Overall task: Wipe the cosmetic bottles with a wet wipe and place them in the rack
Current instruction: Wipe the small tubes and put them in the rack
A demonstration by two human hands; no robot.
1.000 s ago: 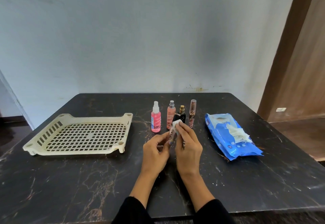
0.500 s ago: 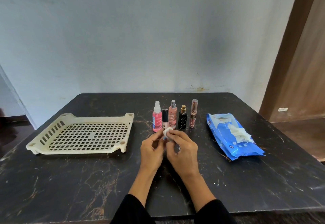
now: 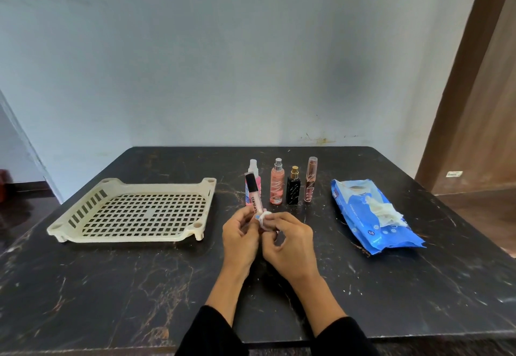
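My left hand [image 3: 242, 233] grips the lip gloss tube [image 3: 253, 193] at its base; my right hand [image 3: 290, 239] pinches the wet wipe [image 3: 264, 217], now down from cap to base. Wiping nearly done; rack [image 3: 134, 210] holds 0 bottles.

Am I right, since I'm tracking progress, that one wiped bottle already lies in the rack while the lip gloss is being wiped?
Not quite. The head view shows the rack holding no bottle. The lip gloss is in the left hand, and the right hand presses the wipe to it.
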